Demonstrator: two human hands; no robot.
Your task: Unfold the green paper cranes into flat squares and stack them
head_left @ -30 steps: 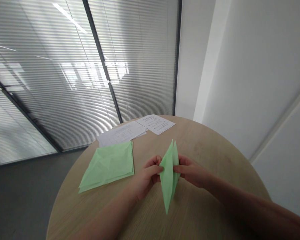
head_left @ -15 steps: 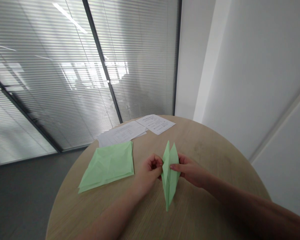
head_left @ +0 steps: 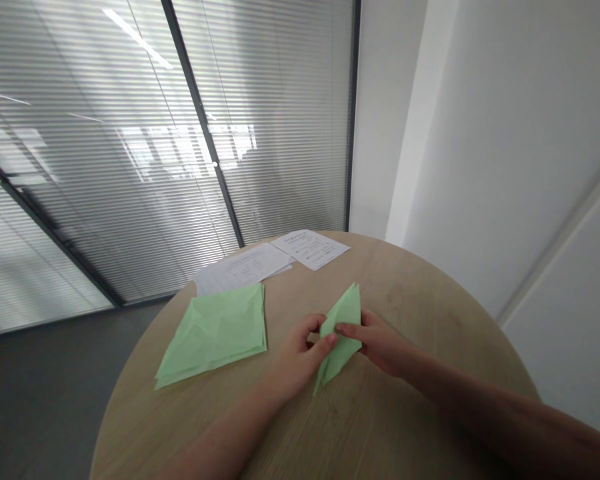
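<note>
A piece of folded green paper (head_left: 347,311) is held up over the table between both hands, tilted with its upper tip leaning to the right. My left hand (head_left: 307,350) pinches its left side, with the thumb on the near face and the fingers behind. On the right edge, my right hand (head_left: 375,339) is closed too, its thumb lying across the near face near the left thumb. The fingertips behind the paper are hidden. To the left of my left hand lies a stack of creased green paper sheets (head_left: 225,327), flat on the wood.
The round wooden table (head_left: 405,413) stands under everything. White printed sheets (head_left: 243,267) overlap at its far left edge, and another printed sheet (head_left: 313,250) lies beside them. Behind are a glass partition with blinds (head_left: 290,133) and a white wall (head_left: 520,133).
The folded paper has tipped from upright to leaning right, and its two spread upper points have come together. My left thumb has moved onto its near face.
</note>
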